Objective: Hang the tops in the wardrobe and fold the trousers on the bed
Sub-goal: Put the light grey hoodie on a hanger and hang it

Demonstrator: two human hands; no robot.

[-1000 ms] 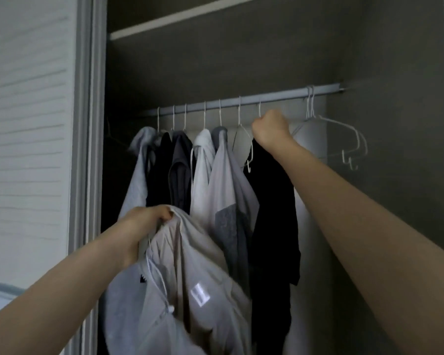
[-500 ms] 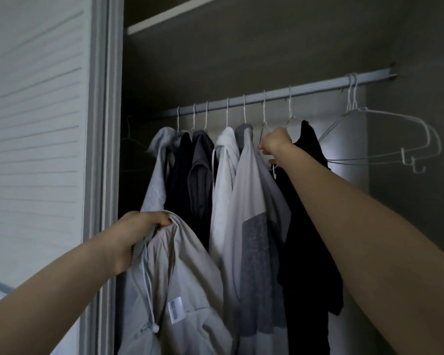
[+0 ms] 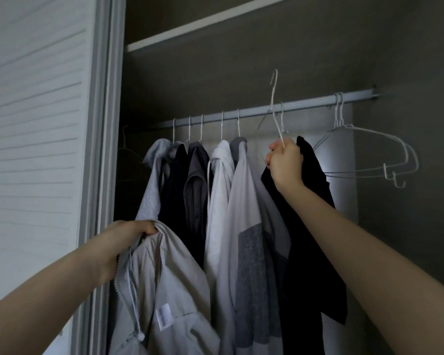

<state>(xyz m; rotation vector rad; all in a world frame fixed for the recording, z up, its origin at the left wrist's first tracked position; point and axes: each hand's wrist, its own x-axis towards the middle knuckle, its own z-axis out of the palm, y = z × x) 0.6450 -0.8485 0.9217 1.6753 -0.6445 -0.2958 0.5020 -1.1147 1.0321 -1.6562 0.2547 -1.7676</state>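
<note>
- Your left hand (image 3: pixel 128 235) gripped the pale grey hooded drawstring jacket (image 3: pixel 164 298) at its collar, holding it up in front of the hanging clothes, probably so it was ready for a hanger.
- Your right hand (image 3: pixel 285 160) was clamped on a thin white wire hanger (image 3: pixel 276 108), its hook standing above the grey metal wardrobe rail (image 3: pixel 305 105), clear of it.
- Half a second earlier that hand sat lower, among the garments, with no hook showing above the rail; the hanger had since been lifted free.
- Two empty white wire hangers (image 3: pixel 369 155) hung at the rail's right end.
- No trousers or bed showed.
</note>
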